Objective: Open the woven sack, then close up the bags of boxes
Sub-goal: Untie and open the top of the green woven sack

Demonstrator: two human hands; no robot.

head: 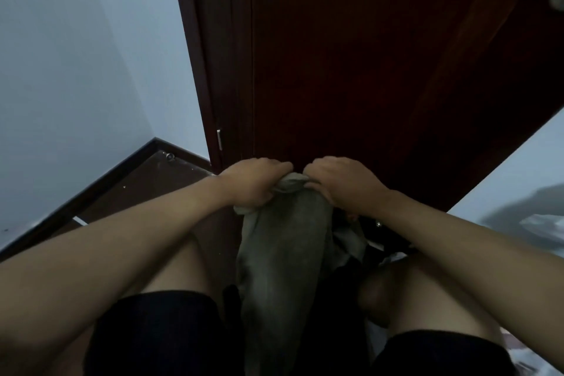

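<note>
While both hands (pixel 254 183) clutch sack (pixel 283 253), gathered top

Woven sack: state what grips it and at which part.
Both hands hold the woven sack by its bunched top: left hand and right hand grip the gathered mouth.

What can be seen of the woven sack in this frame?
The woven sack is a dull grey-green, coarse-looking bag standing upright between the person's knees in front of a dark wooden door. Its top is bunched into a narrow neck, gripped by the left hand and right hand. The mouth looks still gathered; contents are hidden.
</note>
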